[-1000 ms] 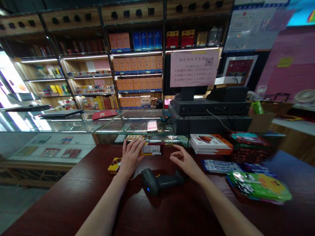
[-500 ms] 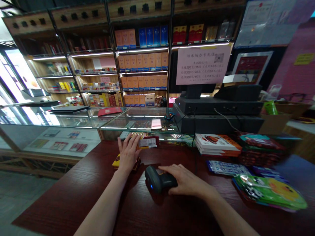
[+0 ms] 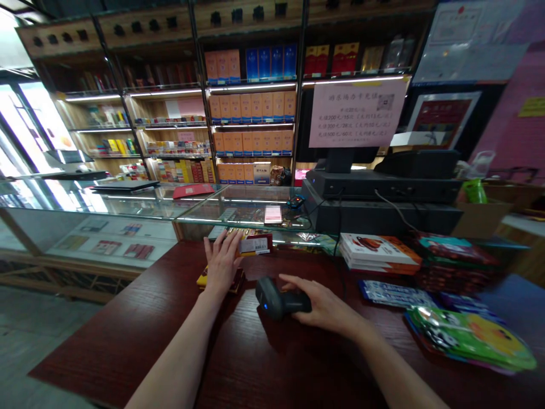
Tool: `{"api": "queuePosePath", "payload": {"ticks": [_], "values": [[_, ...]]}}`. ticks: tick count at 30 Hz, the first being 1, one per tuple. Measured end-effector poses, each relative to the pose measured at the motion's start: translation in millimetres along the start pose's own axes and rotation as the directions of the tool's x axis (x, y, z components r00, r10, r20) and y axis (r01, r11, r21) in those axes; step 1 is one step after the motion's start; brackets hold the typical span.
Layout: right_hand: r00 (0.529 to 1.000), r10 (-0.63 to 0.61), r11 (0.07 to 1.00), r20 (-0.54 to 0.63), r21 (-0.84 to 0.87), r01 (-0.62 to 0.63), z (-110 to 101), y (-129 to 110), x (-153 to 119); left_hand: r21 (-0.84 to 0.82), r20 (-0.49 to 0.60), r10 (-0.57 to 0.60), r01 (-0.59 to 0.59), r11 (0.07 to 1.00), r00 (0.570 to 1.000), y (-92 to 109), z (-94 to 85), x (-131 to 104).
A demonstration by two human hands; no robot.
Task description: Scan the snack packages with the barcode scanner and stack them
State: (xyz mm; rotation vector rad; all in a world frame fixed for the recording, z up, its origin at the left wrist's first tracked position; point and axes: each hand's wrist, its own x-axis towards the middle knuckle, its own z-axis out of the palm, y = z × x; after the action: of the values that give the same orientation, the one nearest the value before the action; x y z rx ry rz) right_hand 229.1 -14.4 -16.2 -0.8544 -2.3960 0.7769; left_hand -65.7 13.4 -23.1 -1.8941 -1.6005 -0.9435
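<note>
The head camera looks forward and down across the near table (image 3: 128, 329) toward farther shelves (image 3: 247, 29).

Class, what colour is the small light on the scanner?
Blue; the light shows best in the head view.

From my remote seat: right hand (image 3: 326, 304), clear of the scanner (image 3: 271, 300) a second ago, has now closed on its handle. Left hand (image 3: 221, 270) has drawn the box (image 3: 256, 245) leftward; yellow packet (image 3: 203, 279) now shows both sides of that wrist. My view swung slightly left.
</note>
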Motion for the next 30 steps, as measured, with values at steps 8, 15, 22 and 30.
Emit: {"api": "queuePosePath", "payload": {"ticks": [8,15,22,30], "values": [[0.988,0.085,0.98,-0.132,0.192,-0.058,-17.6,-5.5,-1.6,-0.005,0.0,-0.019,0.019,1.0,1.0,-0.7,-0.2,-0.5],[0.988,0.036,0.982,-0.153,0.19,-0.007,-17.3,-2.8,-1.4,0.055,0.009,-0.027,0.026,0.998,1.0,-2.2,2.9,-1.3],[0.985,0.027,0.984,-0.17,0.179,0.004,-14.9,-2.1,-1.1,0.067,0.014,-0.023,0.022,0.998,1.0,-2.1,2.6,-0.3],[0.993,0.047,0.984,-0.107,0.175,-0.028,-12.3,0.7,-1.1,0.047,-0.004,-0.02,0.02,0.999,1.0,-1.0,1.8,-1.0]]}}
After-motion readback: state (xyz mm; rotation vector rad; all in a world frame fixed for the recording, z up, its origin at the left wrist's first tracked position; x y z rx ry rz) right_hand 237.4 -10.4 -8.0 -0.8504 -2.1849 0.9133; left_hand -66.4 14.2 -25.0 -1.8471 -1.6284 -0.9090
